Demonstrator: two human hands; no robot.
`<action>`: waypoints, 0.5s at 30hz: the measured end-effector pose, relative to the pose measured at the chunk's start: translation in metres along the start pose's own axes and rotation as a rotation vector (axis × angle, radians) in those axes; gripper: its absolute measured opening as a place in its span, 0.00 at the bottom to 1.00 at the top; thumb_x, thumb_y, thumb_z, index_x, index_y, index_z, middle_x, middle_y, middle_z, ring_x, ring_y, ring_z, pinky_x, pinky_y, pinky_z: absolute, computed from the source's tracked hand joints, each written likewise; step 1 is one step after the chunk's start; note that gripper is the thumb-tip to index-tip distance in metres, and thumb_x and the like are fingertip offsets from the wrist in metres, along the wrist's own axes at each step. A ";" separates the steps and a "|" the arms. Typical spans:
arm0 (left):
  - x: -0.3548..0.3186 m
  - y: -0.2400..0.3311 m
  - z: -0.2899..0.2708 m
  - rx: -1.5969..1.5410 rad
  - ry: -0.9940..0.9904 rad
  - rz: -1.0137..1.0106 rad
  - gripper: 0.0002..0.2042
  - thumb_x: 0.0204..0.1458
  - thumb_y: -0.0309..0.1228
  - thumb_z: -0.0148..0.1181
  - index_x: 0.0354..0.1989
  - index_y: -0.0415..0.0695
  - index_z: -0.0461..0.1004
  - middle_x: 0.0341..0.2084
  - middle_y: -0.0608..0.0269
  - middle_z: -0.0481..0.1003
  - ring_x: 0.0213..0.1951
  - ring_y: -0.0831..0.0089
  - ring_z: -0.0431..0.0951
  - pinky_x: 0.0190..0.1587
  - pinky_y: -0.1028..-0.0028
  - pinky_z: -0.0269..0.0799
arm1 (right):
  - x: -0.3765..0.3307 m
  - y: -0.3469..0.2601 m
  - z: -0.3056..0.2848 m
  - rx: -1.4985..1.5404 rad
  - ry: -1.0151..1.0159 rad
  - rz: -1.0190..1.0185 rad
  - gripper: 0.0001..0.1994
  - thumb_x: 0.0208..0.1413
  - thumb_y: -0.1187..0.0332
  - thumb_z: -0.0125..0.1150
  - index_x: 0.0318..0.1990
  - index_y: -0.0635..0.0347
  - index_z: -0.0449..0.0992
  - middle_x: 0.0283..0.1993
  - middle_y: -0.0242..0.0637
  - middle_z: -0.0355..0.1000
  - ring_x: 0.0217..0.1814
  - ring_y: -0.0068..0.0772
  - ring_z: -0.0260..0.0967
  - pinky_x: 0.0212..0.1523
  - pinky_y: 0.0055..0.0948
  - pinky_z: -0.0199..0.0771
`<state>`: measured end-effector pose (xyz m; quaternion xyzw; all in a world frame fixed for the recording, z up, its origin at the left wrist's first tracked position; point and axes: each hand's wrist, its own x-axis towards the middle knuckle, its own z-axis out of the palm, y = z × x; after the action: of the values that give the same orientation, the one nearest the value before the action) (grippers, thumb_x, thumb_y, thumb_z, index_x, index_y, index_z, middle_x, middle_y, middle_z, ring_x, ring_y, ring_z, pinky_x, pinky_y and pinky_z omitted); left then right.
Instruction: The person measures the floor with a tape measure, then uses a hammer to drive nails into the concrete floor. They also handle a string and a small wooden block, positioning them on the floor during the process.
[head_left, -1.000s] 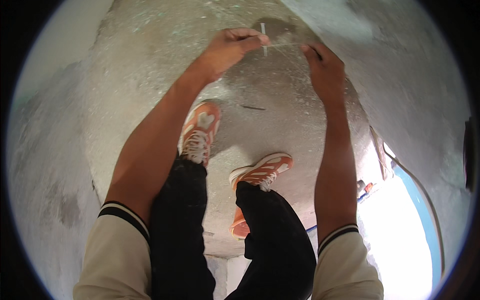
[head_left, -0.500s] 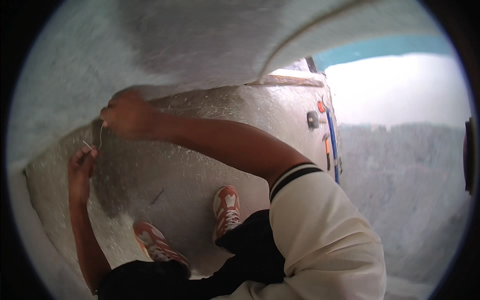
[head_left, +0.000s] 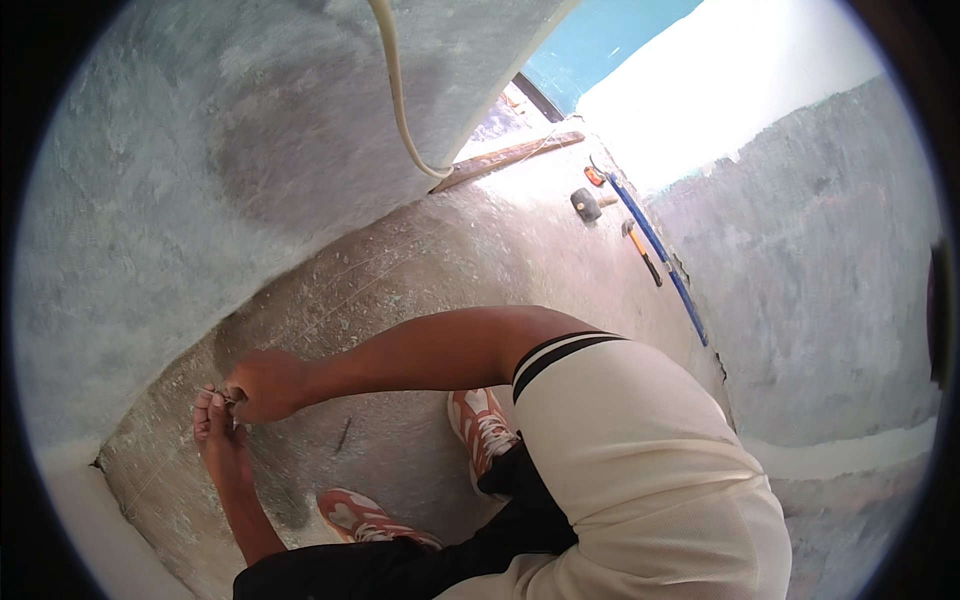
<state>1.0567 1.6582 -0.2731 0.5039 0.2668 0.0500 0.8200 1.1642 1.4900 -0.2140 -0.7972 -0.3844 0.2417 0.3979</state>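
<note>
Low over the floor, close to the wall on the left, my two hands meet. My left hand [head_left: 222,442] has its fingers pinched, palm side partly showing. Just right of it and touching or nearly so, my right hand [head_left: 268,386] is closed, its knuckles up. Between the fingertips runs a thin pale string [head_left: 230,398]; its ends are hidden by the fingers. A short light bit sticks out at the left fingertips, too small to make out. A thin dark piece [head_left: 343,435] lies on the floor below my right forearm.
At the right wall lie a black-headed mallet [head_left: 585,206], an orange-handled hammer [head_left: 641,251], a small orange-red tool [head_left: 595,176] and a long blue bar [head_left: 655,240]. A pale hose [head_left: 396,95] hangs down the left wall [head_left: 150,250]. A wooden strip [head_left: 510,160] crosses the doorway.
My hands have come together; before, they were apart with the string stretched between them. The view has turned, so walls and tools appear shifted.
</note>
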 end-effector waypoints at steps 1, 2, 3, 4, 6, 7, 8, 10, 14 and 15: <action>-0.001 -0.001 0.006 -0.018 0.006 -0.012 0.16 0.64 0.35 0.64 0.58 0.46 0.74 0.37 0.74 0.78 0.37 0.86 0.76 0.37 0.83 0.70 | -0.003 -0.005 -0.006 0.002 -0.044 0.060 0.15 0.54 0.62 0.64 0.25 0.67 0.77 0.27 0.53 0.76 0.31 0.55 0.77 0.34 0.49 0.74; 0.000 -0.002 0.009 -0.035 0.013 -0.023 0.15 0.64 0.35 0.64 0.57 0.46 0.74 0.37 0.74 0.78 0.37 0.86 0.76 0.36 0.83 0.70 | -0.003 -0.005 -0.006 0.024 -0.028 0.091 0.15 0.54 0.62 0.65 0.25 0.67 0.77 0.27 0.53 0.76 0.31 0.55 0.77 0.34 0.48 0.73; 0.000 -0.003 0.010 -0.031 -0.017 -0.023 0.15 0.64 0.34 0.65 0.57 0.46 0.74 0.37 0.73 0.78 0.37 0.87 0.76 0.35 0.84 0.69 | -0.004 -0.002 -0.003 0.046 -0.012 0.119 0.15 0.53 0.62 0.65 0.25 0.67 0.77 0.27 0.52 0.76 0.31 0.54 0.77 0.34 0.48 0.73; 0.001 -0.003 0.006 -0.022 -0.044 -0.016 0.16 0.63 0.34 0.65 0.56 0.45 0.74 0.36 0.73 0.78 0.36 0.87 0.76 0.34 0.84 0.68 | -0.001 0.001 0.001 0.072 0.005 0.138 0.14 0.52 0.63 0.66 0.24 0.67 0.77 0.26 0.52 0.76 0.31 0.53 0.78 0.34 0.47 0.73; 0.004 -0.003 0.006 -0.009 -0.094 -0.001 0.16 0.63 0.34 0.65 0.56 0.44 0.74 0.36 0.72 0.78 0.36 0.87 0.76 0.32 0.84 0.67 | 0.000 0.011 0.005 0.113 0.054 0.070 0.14 0.52 0.63 0.67 0.25 0.66 0.77 0.26 0.52 0.76 0.30 0.52 0.77 0.34 0.47 0.73; 0.005 -0.004 0.006 -0.002 -0.111 0.011 0.16 0.63 0.34 0.66 0.56 0.43 0.74 0.35 0.72 0.78 0.36 0.87 0.76 0.32 0.85 0.67 | -0.001 0.012 0.005 0.133 0.073 0.035 0.13 0.52 0.64 0.67 0.25 0.66 0.77 0.27 0.51 0.76 0.30 0.51 0.77 0.34 0.46 0.73; 0.005 -0.004 0.006 0.004 -0.127 0.023 0.17 0.63 0.34 0.66 0.56 0.42 0.74 0.35 0.72 0.78 0.36 0.87 0.76 0.31 0.85 0.66 | -0.001 0.014 0.005 0.106 0.080 -0.002 0.13 0.52 0.64 0.67 0.26 0.66 0.77 0.27 0.51 0.76 0.30 0.51 0.77 0.34 0.46 0.73; 0.005 -0.002 0.008 -0.013 -0.124 0.056 0.17 0.62 0.33 0.67 0.56 0.41 0.74 0.35 0.71 0.78 0.36 0.87 0.76 0.30 0.85 0.66 | -0.002 0.014 -0.003 0.052 0.089 -0.078 0.12 0.52 0.64 0.66 0.28 0.66 0.78 0.27 0.52 0.76 0.30 0.50 0.77 0.34 0.45 0.73; 0.006 0.001 0.015 -0.124 -0.095 0.086 0.17 0.61 0.32 0.67 0.56 0.39 0.74 0.36 0.70 0.79 0.36 0.87 0.75 0.30 0.85 0.66 | 0.001 0.002 -0.014 0.044 0.064 -0.072 0.11 0.53 0.65 0.65 0.30 0.66 0.78 0.28 0.52 0.76 0.30 0.51 0.77 0.34 0.45 0.73; 0.003 0.002 0.017 -0.092 -0.072 0.097 0.17 0.61 0.32 0.67 0.56 0.39 0.74 0.36 0.70 0.79 0.36 0.87 0.75 0.30 0.85 0.67 | 0.000 0.003 -0.010 0.055 0.097 -0.116 0.11 0.53 0.66 0.65 0.30 0.67 0.78 0.28 0.52 0.76 0.30 0.52 0.77 0.34 0.45 0.73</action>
<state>1.0683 1.6465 -0.2663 0.4796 0.2099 0.0837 0.8479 1.1726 1.4844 -0.2109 -0.7731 -0.4036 0.1896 0.4510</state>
